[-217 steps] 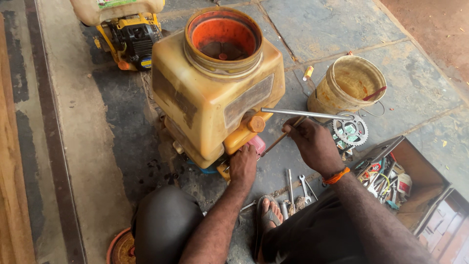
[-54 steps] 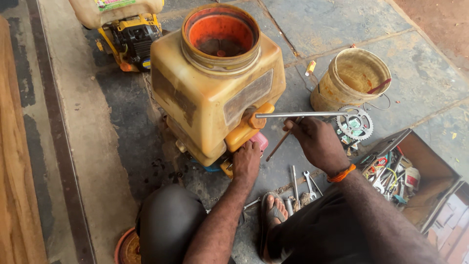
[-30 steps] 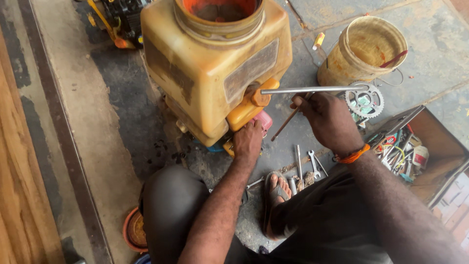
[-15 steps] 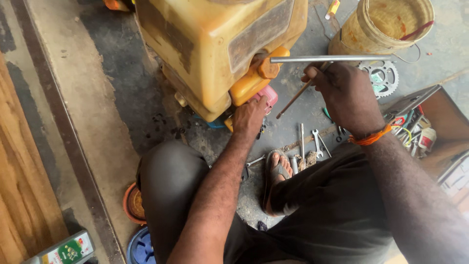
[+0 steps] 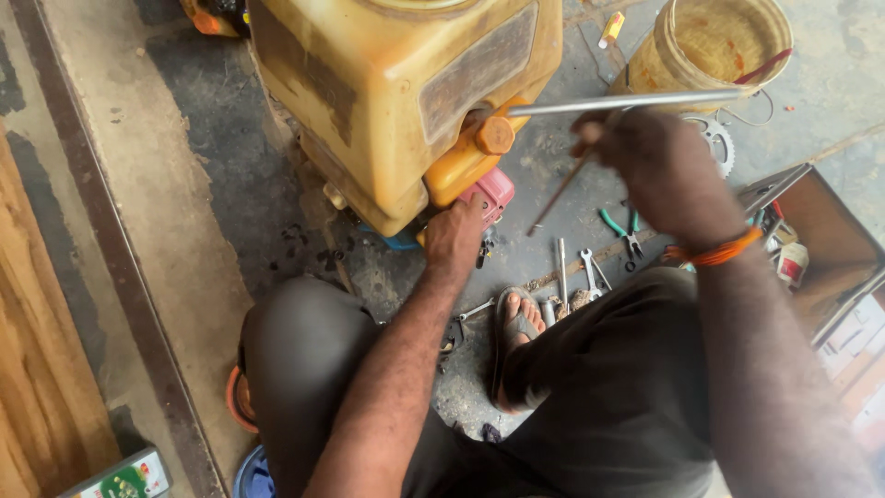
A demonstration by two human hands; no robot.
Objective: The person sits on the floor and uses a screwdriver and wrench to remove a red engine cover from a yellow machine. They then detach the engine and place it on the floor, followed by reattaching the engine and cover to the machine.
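Left hand (image 5: 454, 242) presses against the pink part (image 5: 489, 192) beneath the yellow tank (image 5: 387, 83), grip hidden. Right hand (image 5: 656, 166), forearm raised, closes around the metal rod (image 5: 627, 100) beside the tank.

One yellow tank (image 5: 387, 83), one bucket (image 5: 710, 46), one sprocket (image 5: 717, 148), two hands.

yellow tank (image 5: 396, 92) top cut off, right hand (image 5: 659, 166) blurred, bucket (image 5: 714, 46) rim cropped

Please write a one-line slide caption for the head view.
Left hand steadies yellow tank; right hand grips metal rod above scattered tools.
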